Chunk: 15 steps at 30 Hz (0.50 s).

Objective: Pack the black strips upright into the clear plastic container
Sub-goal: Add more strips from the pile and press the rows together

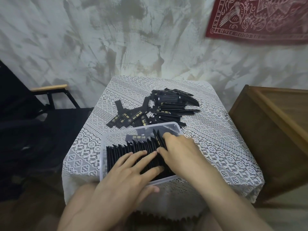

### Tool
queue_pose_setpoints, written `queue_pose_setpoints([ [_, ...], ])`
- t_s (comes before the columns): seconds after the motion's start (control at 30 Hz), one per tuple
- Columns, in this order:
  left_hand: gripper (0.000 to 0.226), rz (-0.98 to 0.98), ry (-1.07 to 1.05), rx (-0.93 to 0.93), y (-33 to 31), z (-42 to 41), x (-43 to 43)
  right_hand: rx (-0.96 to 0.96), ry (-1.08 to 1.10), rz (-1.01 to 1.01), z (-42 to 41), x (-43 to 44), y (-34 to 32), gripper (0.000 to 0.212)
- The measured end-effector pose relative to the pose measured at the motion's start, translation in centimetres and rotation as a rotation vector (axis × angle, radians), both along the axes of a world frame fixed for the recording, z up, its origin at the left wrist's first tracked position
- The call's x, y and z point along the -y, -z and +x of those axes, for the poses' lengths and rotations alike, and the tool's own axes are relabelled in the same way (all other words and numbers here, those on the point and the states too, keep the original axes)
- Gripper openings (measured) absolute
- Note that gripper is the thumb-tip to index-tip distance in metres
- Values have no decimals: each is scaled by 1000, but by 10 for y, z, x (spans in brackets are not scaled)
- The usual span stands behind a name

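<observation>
Hands atop upright strips inside container

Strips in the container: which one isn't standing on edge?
The strip behind the packed row, toward the container's far left: its gold-printed face shows, while the rest show only their top edges.

- A single wide-angle view is taken from the person's head, directed forward and down onto a cloth-covered table.
- The left hand, right hand and clear plastic container of black strips are seen from close above, low in frame.
- A wall is taken in beyond.
</observation>
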<state>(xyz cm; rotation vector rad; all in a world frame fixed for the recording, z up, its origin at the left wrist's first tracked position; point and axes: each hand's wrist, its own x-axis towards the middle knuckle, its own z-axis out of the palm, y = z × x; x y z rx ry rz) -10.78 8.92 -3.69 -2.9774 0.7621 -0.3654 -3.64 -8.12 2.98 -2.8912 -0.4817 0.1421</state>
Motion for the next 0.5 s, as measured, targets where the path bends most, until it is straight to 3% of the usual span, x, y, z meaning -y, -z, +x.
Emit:
queue_pose_setpoints([
  [0.5,50,22,14,12,0,-1,-1,-176,14,112,1,19,-7,20],
])
